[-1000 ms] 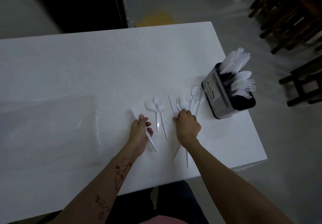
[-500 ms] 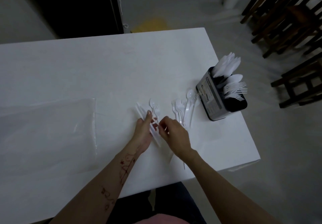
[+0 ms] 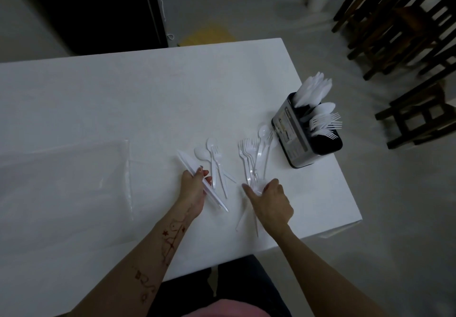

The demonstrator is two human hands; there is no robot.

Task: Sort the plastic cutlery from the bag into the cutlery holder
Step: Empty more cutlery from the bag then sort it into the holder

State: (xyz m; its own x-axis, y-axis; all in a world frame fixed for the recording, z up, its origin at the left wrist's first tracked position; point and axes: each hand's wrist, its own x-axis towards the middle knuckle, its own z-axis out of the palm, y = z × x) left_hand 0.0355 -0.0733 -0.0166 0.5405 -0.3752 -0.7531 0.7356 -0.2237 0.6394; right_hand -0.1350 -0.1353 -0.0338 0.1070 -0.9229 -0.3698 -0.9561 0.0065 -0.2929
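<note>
While the left hand (image 3: 193, 189) grips knives (image 3: 197, 181), the right hand (image 3: 269, 199) pinches forks (image 3: 248, 158) (spoons (image 3: 262, 144) overlapping); risk: mixed pieces reach the cutlery holder (image 3: 296, 141).

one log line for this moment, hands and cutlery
left hand: holds knives | right hand: gathers forks | holder: partly filled | bag: flat on table

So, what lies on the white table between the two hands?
In the head view, two white plastic spoons and a fork lie loose between the left hand and right hand.
</note>
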